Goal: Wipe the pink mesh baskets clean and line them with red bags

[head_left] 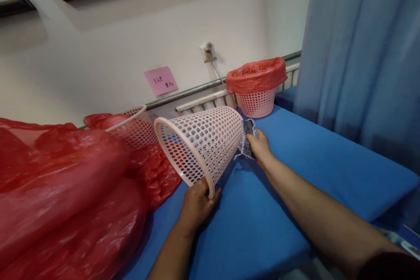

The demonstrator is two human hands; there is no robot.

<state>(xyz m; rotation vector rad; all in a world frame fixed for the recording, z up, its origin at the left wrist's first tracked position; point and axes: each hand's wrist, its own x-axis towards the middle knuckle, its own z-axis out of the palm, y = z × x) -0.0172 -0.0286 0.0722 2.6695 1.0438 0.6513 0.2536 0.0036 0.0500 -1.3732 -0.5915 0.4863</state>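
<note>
A pale pink perforated plastic wastebasket lies tipped on its side above the blue bed surface, its mouth facing left toward me. My left hand grips the rim at the lower edge, thumb and fingers closed round it. At the base end, my right hand is closed on a grey cloth with a whitish frayed edge. That cloth touches the bottom of the basket. Part of the right hand's fingers is hidden behind the cloth.
Red plastic bags heap up on the left. A second pink basket leans behind them. Another basket with a red liner stands at the back right. A blue curtain hangs at right; a wall socket holds a plug.
</note>
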